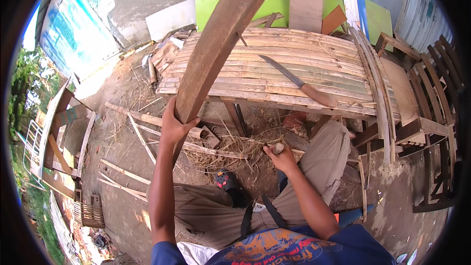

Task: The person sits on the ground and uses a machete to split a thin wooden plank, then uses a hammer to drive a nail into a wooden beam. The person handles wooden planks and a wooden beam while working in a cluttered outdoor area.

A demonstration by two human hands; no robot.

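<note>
My left hand (177, 122) is wrapped round the lower part of a long brown wooden beam (211, 54). The beam slants up and away to the right, past the top of the view, and a thin nail or peg (241, 39) sticks out of its side. Over the right knee, my right hand (280, 159) closes round a round wooden handle (278, 148); only its butt end shows, so the tool's kind is hidden. On the bamboo-slat bench (324, 54) in front lies a machete (299, 82), its wooden grip toward the near right edge. Neither hand touches it.
Wood shavings (245, 152) and bamboo strips litter the ground by my feet. Long strips (380, 93) lean over the bench's right end, beside a dark slatted wooden piece (431, 88). A wooden frame (59, 127) stands at left. Green panels (270, 10) line the back.
</note>
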